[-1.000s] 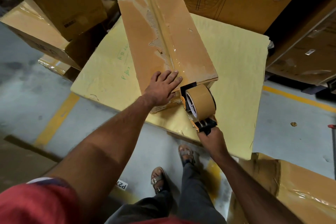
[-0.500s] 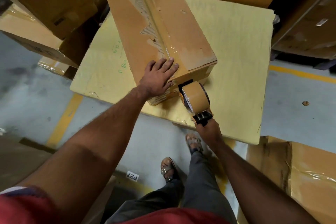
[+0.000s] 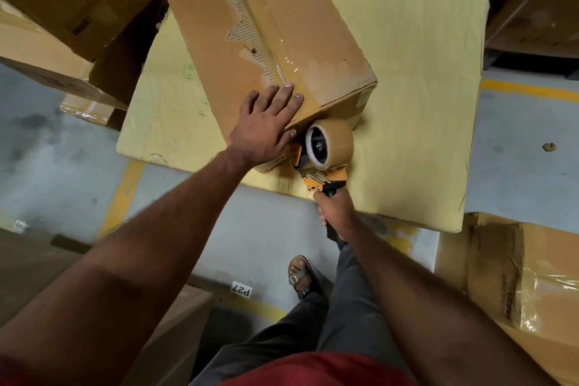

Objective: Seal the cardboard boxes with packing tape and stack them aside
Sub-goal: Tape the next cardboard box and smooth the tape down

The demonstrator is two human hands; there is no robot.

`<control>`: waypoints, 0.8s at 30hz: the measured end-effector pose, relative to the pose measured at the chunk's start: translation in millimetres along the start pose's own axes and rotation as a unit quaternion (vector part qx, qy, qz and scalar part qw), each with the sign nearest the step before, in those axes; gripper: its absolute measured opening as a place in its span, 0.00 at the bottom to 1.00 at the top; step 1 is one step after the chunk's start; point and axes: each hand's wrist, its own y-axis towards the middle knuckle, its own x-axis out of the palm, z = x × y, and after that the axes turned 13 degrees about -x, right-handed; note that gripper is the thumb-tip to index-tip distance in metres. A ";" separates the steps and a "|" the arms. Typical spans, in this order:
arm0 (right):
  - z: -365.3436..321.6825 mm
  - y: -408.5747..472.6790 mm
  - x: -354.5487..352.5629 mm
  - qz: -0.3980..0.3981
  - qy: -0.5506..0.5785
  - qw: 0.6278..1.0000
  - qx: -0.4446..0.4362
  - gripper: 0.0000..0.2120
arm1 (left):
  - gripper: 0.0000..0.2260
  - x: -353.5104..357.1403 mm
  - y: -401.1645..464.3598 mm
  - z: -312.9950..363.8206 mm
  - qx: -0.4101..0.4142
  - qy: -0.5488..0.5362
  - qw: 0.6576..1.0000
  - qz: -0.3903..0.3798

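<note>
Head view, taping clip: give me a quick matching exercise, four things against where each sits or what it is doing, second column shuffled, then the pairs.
Things:
1. left hand
2. right hand
3. tape roll
4. cardboard box

States:
A. lies on the yellow sheet, tape along its top seam
B. grips the dispenser handle
C. pressed flat on the box top at its near end
D. sits in the tape dispenser, against the box's near end face

Pairs: 1-C, 2-B, 3-D, 4-A
</note>
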 end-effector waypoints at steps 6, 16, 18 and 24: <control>16.7 -12.2 -10.5 0.092 -0.083 0.991 -0.045 0.08 | 0.29 -4.3 6.5 -15.0 0.029 -0.003 1.000 0.011; 9.6 24.8 -122.1 0.181 -0.105 0.976 -0.057 0.12 | 0.30 9.4 -12.0 101.5 0.120 -0.026 0.990 0.071; 11.2 45.7 -136.5 0.184 -0.138 0.973 -0.034 0.18 | 0.29 21.1 -6.5 145.7 0.148 -0.005 0.987 -0.058; 23.4 98.1 -163.9 0.169 -0.241 0.955 0.020 0.25 | 0.30 39.4 14.5 202.1 0.107 -0.016 0.978 -0.180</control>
